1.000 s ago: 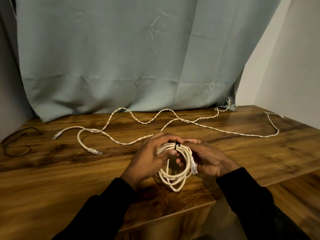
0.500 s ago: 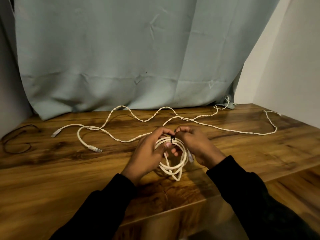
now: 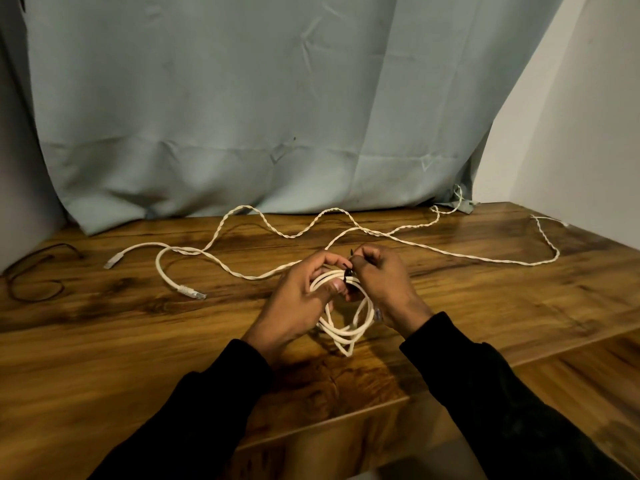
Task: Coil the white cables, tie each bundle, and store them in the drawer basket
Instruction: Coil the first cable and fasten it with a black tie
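While my left hand (image 3: 298, 299) grips the coiled white cable (image 3: 346, 327), my right hand (image 3: 384, 282) pinches the black tie (image 3: 349, 271) wrapped around it.

black tie (image 3: 348, 274): mostly hidden by fingers | twisted cable (image 3: 460, 195): end behind curtain (image 3: 242, 116)

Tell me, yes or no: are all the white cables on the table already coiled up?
No: only the coiled bundle in both hands is wound, while a twisted white cable lies stretched loose across the wooden table.
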